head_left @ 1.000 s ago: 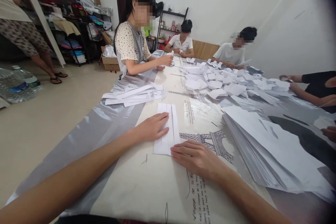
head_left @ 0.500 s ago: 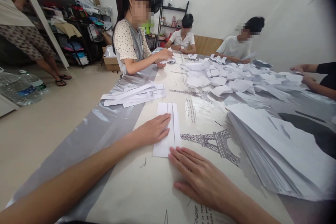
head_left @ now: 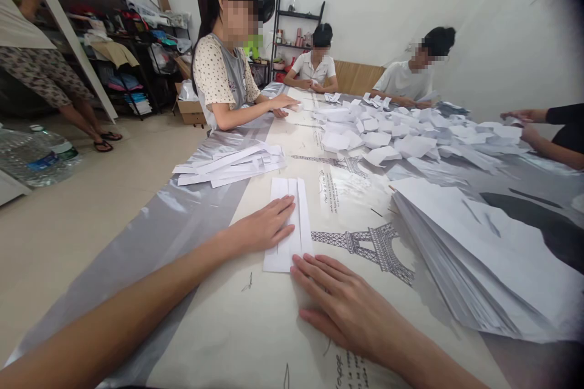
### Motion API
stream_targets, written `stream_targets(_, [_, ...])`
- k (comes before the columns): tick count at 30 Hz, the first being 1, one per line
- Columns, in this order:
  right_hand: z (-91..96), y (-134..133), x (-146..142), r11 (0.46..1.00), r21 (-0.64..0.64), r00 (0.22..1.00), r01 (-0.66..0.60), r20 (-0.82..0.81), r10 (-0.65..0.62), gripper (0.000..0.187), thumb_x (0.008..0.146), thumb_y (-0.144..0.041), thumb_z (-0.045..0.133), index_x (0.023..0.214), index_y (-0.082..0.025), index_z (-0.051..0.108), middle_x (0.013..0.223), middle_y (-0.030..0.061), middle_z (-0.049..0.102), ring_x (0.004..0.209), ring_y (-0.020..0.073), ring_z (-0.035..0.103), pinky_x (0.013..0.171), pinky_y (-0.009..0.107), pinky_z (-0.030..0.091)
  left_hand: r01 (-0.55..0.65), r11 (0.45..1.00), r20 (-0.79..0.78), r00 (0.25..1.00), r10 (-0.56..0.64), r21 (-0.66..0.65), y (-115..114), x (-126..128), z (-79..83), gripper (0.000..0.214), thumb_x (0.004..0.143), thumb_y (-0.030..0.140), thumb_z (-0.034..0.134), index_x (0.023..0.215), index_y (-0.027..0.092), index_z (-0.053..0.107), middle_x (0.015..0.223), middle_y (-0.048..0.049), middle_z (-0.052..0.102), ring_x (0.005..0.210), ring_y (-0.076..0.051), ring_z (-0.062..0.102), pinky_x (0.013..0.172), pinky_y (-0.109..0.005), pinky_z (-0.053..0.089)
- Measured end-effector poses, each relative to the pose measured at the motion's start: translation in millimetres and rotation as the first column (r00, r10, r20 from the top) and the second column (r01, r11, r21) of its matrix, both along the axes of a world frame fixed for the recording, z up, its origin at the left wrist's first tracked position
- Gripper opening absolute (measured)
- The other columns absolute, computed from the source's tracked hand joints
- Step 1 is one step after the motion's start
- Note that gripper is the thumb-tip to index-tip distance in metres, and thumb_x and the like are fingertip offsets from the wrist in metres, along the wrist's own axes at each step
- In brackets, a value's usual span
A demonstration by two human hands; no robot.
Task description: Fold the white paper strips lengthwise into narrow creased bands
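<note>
Now | left hand (head_left: 267, 229) partly hides folded paper (head_left: 303, 219) | right hand (head_left: 349, 307) touches edge

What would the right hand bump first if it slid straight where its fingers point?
The folded white paper: the right hand has its fingertips at the paper's near end, seemingly touching. Past it rests the left hand.

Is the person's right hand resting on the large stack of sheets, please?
No, the right hand lies flat at the folded paper's near end, apart from the stack of sheets.
</note>
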State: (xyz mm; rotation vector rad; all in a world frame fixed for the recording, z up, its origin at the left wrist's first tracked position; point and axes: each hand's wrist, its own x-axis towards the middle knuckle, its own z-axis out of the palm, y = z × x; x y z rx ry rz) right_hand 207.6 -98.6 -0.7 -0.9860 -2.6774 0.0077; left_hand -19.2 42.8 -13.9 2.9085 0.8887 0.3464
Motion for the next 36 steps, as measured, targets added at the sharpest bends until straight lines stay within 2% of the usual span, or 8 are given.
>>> stream_targets(6, [1.2,1.7,-1.7,1.0,0.018,1.0,0.0,-0.025,0.0,0.043,0.104,-0.029,0.054,0.142,-0.011,0.055,0.145,0.0176,0.061,0.127,0.0311,0.064,0.107,0.054,0.056,0.008,0.999,0.036,0.999,-0.01,0.04,1.9,3.2,1.1,0.05,0.11,0.041,0.028,0.149,0.013,0.038,0.161,-0.015,0.041,0.152,-0.025,0.032,0.123,-0.038,0.028])
stream_targets(10, [1.4,0.4,-4.2,0.999,0.034,1.0,0.005,-0.017,-0.005,0.041,0.104,-0.029,0.052,0.139,-0.008,0.057,0.143,0.0186,0.062,0.127,0.0321,0.064,0.105,0.053,0.056,-0.059,0.997,0.036,0.998,0.058,0.039,6.1,14.3,9.1,0.034,0.109,0.036,0.03,0.122,0.016,0.054,0.134,-0.0151,0.061,0.125,-0.028,0.057,0.108,-0.043,0.044])
stream_targets(12, [1.5,-0.2,-5.0,0.999,0.038,1.0,0.01,-0.004,-0.01,0.041,0.105,-0.03,0.051,0.138,-0.007,0.058,0.143,0.0187,0.062,0.128,0.0324,0.064,0.106,0.052,0.056,-0.094,0.995,0.033,0.995,0.093,0.042,7.6,18.3,9.9,0.03,0.108,0.034,0.032,0.115,0.016,0.055,0.126,-0.0146,0.063,0.115,-0.028,0.061,0.101,-0.044,0.047])
stream_targets(17, [2.2,-0.4,-5.8,1.0,0.021,1.0,0.017,0.004,-0.017,0.039,0.104,-0.028,0.051,0.138,-0.009,0.057,0.143,0.0178,0.062,0.128,0.0319,0.064,0.106,0.052,0.056,-0.139,0.99,0.028,0.99,0.139,0.018,10.4,17.8,0.0,0.044,0.108,0.037,0.031,0.145,0.014,0.038,0.16,-0.0183,0.038,0.145,-0.03,0.04,0.114,-0.047,0.035])
stream_targets(19, [3.1,-0.3,-6.5,1.0,0.019,1.0,0.022,-0.007,-0.022,0.039,0.104,-0.027,0.052,0.138,-0.01,0.057,0.143,0.0175,0.063,0.128,0.0314,0.064,0.105,0.053,0.056,-0.152,0.988,-0.003,0.988,0.152,-0.005,11.7,16.9,-3.2,0.051,0.107,0.037,0.029,0.152,0.012,0.03,0.165,-0.0192,0.031,0.151,-0.03,0.033,0.117,-0.048,0.03])
stream_targets(24, [3.6,0.2,-7.8,0.999,0.027,0.999,0.019,-0.027,-0.019,0.038,0.103,-0.026,0.053,0.138,-0.012,0.058,0.141,0.0173,0.064,0.126,0.0307,0.065,0.105,0.053,0.057,-0.148,0.989,-0.005,0.989,0.148,0.011,13.9,17.7,-6.7,0.056,0.106,0.039,0.027,0.155,0.011,0.028,0.164,-0.0205,0.033,0.151,-0.029,0.034,0.118,-0.045,0.029])
stream_targets(30, [-5.2,2.7,-2.9,0.993,0.118,0.999,-0.013,0.051,0.007,0.05,0.094,0.003,0.044,0.142,-0.008,0.054,0.144,0.0183,0.061,0.131,0.028,0.062,0.111,0.048,0.054,-0.172,0.985,-0.024,0.985,0.172,-0.009,14.9,18.3,-10.3,0.059,0.106,0.04,0.025,0.156,0.01,0.027,0.165,-0.0211,0.029,0.154,-0.033,0.027,0.119,-0.051,0.027])
stream_targets(36, [-2.3,3.4,-2.8,0.995,0.098,0.999,-0.007,0.053,0.002,0.054,0.088,0.006,0.047,0.14,-0.01,0.055,0.143,0.0177,0.062,0.129,0.028,0.063,0.108,0.048,0.056,-0.171,0.985,-0.058,0.984,0.17,-0.016,14.2,19.8,-6.2,0.059,0.106,0.038,0.025,0.154,0.005,0.029,0.165,-0.0237,0.027,0.154,-0.032,0.027,0.12,-0.048,0.026])
